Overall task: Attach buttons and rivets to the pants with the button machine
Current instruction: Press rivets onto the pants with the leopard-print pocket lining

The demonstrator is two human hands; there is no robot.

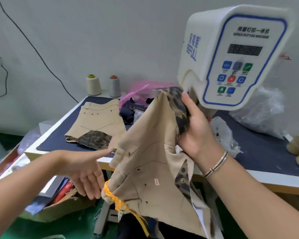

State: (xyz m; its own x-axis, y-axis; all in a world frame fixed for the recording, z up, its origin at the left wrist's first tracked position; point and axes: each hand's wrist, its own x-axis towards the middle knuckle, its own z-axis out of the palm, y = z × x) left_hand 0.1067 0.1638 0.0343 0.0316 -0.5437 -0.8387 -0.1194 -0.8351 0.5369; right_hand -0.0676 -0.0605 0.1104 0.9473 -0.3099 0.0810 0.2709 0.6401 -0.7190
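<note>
Head view only: my right hand (195,125) gripped the pants (155,161) by the leopard-print edge at the top, fingers curled round the fabric, holding it up just under the nose of the button machine (231,56). My left hand (86,171) was open, fingers straight, index pointing at the left edge of the tan cloth and the lower fingers touching the bunched part tied with the orange string (114,199). The pants hung in the air in front of the worktop (266,152), not lying on it. Handling call: soft, light cotton-type cloth, limp, folds under its own weight, not slippery, nothing fragile. Best hold looked like the stiffer seamed edges, waistband or pocket trim, one hand each side of the spot going under the head, so the layer stays flat and taut. Risk: a stray fold getting pinched in with it. Counts: two pants pieces visible, the one I held and a second pair (97,125) lying flat on the dark mat, well apart from the machine. Roughly seven metal studs showed on the held piece, though a few dark dots may have been only holes; I couldn't tell. Two thread cones (104,83) stood at the back by the wall, one cream, one grey. One pink plastic bag (140,90) behind the held cloth, clear bags (259,111) right of the machine.
</note>
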